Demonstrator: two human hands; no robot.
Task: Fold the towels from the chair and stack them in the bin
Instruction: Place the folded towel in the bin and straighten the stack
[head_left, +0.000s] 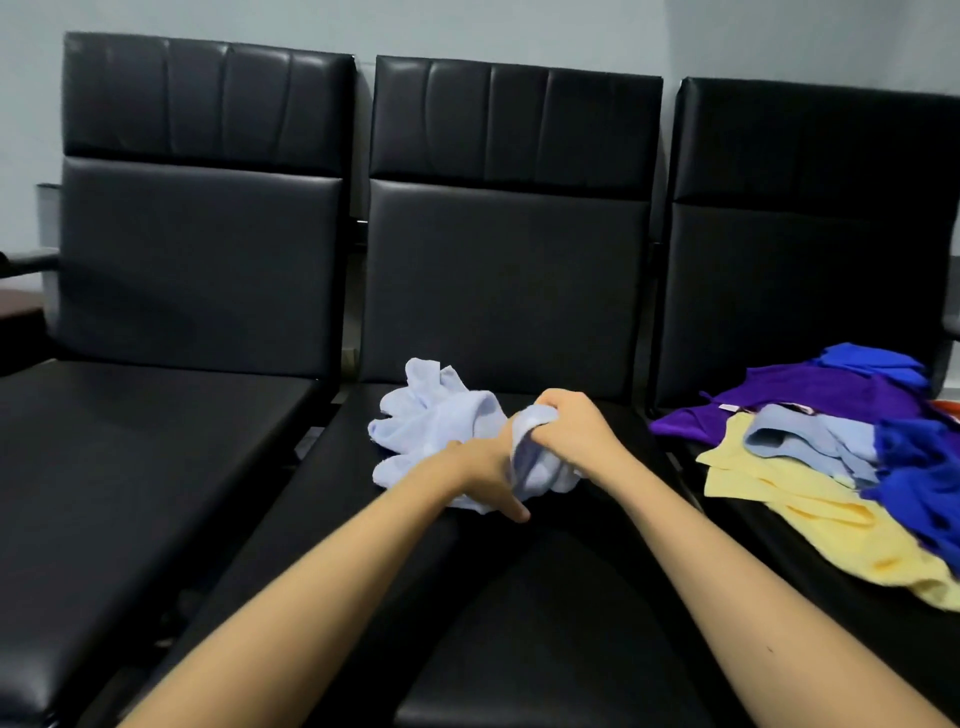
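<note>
A crumpled pale blue towel (441, 415) lies bunched on the seat of the middle black chair (519, 597). My right hand (571, 431) grips a fold of it from above, fingers curled round the cloth. My left hand (488, 473) holds the towel's near edge, its fingers partly hidden under the fabric and one fingertip pointing out to the right. A loose pile of towels (841, 457) in purple, bright blue, pale blue and yellow covers the seat of the right chair. No bin is in view.
Three black padded chairs stand side by side against a pale wall. The left chair (145, 467) has a bare seat. A dark armrest and a brown surface (18, 306) show at the far left edge.
</note>
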